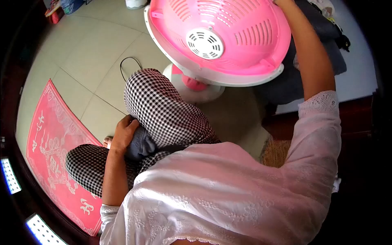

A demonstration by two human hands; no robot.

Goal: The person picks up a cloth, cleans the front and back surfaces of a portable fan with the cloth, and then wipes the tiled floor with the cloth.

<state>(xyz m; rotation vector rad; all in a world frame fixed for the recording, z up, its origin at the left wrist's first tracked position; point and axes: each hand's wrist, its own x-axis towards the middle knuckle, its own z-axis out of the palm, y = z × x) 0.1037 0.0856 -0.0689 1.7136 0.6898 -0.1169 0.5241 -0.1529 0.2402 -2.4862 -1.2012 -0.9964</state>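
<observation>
A pink dish-shaped electric appliance (253,51), which looks like the slotted back of a heater or fan head, leans at the top centre. It has a white rim and a round white vent (205,43), and stands on a white and pink base (196,87). My right hand (279,2) is at the appliance's upper right edge; the frame's top cuts it off and its fingers are hidden. My left hand (123,134) rests between my knees, closed on a dark grey cloth (142,143).
A pink patterned mat (57,151) lies on the tiled floor (90,53) at left. A thin black cable (121,67) loops beyond my checked trousers (163,102). Dark folded fabric (322,61) lies at right, beside a dark wooden edge (322,116) and straw-like bristles (276,153).
</observation>
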